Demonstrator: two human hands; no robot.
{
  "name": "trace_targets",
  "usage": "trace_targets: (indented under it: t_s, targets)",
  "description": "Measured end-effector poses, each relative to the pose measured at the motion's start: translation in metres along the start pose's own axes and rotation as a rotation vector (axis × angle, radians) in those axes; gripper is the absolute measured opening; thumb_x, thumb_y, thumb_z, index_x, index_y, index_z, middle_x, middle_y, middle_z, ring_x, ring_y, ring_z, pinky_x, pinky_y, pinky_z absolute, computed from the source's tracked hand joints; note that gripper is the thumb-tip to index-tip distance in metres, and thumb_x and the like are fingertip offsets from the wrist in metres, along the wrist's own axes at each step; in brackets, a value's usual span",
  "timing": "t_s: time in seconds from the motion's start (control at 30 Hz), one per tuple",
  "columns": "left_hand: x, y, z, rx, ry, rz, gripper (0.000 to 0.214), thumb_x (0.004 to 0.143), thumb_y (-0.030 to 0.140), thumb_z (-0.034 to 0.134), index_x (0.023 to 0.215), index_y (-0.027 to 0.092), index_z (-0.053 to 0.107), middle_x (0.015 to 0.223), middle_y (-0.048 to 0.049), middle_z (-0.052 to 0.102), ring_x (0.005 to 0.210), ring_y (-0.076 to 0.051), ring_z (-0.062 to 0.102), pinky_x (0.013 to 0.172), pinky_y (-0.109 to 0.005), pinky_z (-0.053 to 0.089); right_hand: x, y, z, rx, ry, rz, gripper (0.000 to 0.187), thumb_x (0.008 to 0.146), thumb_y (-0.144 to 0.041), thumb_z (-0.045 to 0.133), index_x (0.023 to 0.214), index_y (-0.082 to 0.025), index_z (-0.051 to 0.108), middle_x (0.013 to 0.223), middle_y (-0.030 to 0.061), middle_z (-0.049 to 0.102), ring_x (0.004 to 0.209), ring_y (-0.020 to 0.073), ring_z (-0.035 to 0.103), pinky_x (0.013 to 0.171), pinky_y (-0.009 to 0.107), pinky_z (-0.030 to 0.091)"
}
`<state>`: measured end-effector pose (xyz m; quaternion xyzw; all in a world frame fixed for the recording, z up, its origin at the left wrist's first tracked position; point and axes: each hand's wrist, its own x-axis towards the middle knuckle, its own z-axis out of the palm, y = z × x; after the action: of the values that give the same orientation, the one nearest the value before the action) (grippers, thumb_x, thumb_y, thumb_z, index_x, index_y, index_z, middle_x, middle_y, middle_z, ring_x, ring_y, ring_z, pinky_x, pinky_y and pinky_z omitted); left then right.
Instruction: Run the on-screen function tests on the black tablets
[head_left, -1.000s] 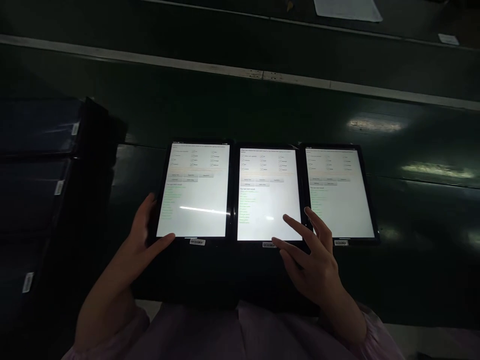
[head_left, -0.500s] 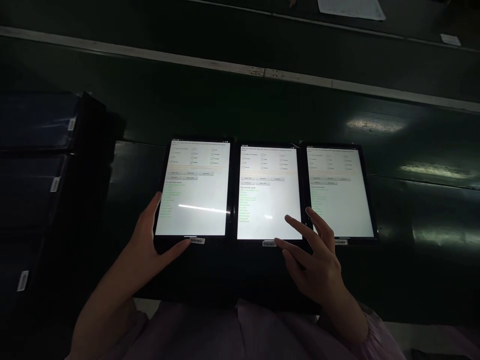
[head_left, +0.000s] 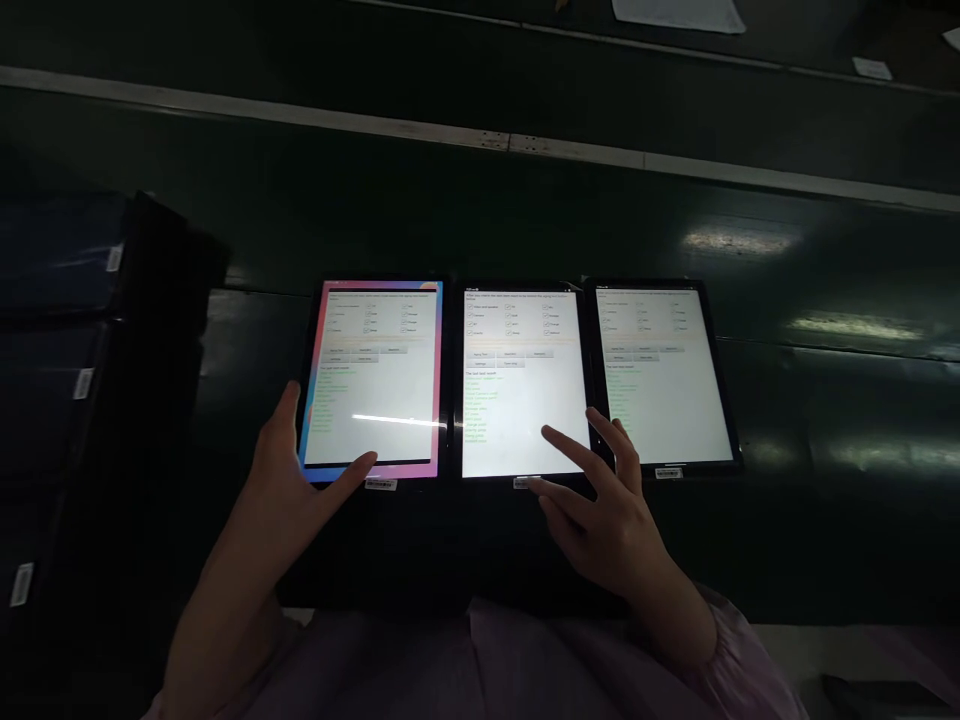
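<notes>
Up goes the thumb of the left hand (head_left: 281, 490), from the label (head_left: 381, 485) over the left tablet (head_left: 379, 400), whose page shrinks inside a pink-and-blue border! Thumb and forefinger stand apart; the right hand (head_left: 616, 520) splays over the middle tablet (head_left: 499, 460), touch hard to judge. The right tablet (head_left: 679, 420) lies alongside on the bench (head_left: 832, 520).

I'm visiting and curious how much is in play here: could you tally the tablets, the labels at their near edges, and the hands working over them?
Tablets: 3
Labels: 3
Hands: 2
Total: 8
</notes>
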<state>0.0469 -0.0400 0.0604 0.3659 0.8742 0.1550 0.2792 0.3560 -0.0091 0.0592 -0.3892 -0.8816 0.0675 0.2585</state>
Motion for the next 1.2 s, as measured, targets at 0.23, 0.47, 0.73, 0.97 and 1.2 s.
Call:
trace_targets:
  t_s: [0.23, 0.47, 0.73, 0.97, 1.2]
  targets:
    - [-0.003, 0.006, -0.005, 0.006, 0.002, -0.044, 0.137, 0.06, 0.077, 0.06, 0.172, 0.009, 0.021, 0.181, -0.0156, 0.022, 0.163, -0.048, 0.029, 0.129, -0.068, 0.029, -0.003, -0.003, 0.015, -0.061, 0.061, 0.156, 0.021, 0.106, -0.019, 0.058, 0.113, -0.027, 0.077, 0.151, 0.009, 0.066, 0.166, 0.0394, 0.029, 0.124, 0.08, 0.037]
    - [0.004, -0.012, -0.008, -0.088, 0.01, -0.071, 0.134, 0.06, 0.072, 0.067, 0.173, 0.016, 0.021, 0.179, -0.0131, 0.032, 0.161, -0.044, 0.037, 0.13, -0.062, 0.03, -0.019, 0.039, -0.033, -0.137, 0.213, 0.101, 0.022, 0.101, -0.012, 0.063, 0.103, -0.027, 0.079, 0.134, 0.0078, 0.074, 0.157, 0.0396, 0.044, 0.112, 0.063, 0.053]
    - [0.003, 0.001, -0.011, -0.161, 0.029, -0.082, 0.114, 0.074, 0.066, 0.064, 0.172, 0.02, 0.028, 0.176, -0.0136, 0.037, 0.161, -0.042, 0.038, 0.13, -0.064, 0.029, -0.053, 0.07, -0.059, -0.358, 0.219, 0.13, 0.02, 0.097, -0.01, 0.07, 0.089, -0.025, 0.081, 0.121, 0.01, 0.079, 0.145, 0.0482, 0.056, 0.09, 0.057, 0.06]
    - [0.0, 0.004, -0.014, -0.212, 0.009, -0.134, 0.109, 0.075, 0.062, 0.067, 0.171, 0.025, 0.03, 0.176, -0.0101, 0.038, 0.161, -0.037, 0.039, 0.13, -0.061, 0.029, -0.048, 0.084, -0.043, -0.389, 0.334, 0.229, 0.02, 0.103, -0.02, 0.066, 0.096, -0.023, 0.085, 0.134, 0.0123, 0.076, 0.146, 0.048, 0.055, 0.103, 0.066, 0.056]
    - [-0.002, 0.005, -0.014, -0.247, 0.018, -0.185, 0.106, 0.074, 0.057, 0.065, 0.17, 0.023, 0.035, 0.174, -0.0117, 0.042, 0.159, -0.037, 0.042, 0.131, -0.057, 0.031, -0.039, 0.077, -0.043, -0.344, 0.361, 0.227, 0.023, 0.104, -0.02, 0.064, 0.094, -0.023, 0.084, 0.124, 0.0111, 0.079, 0.14, 0.043, 0.062, 0.102, 0.06, 0.057]
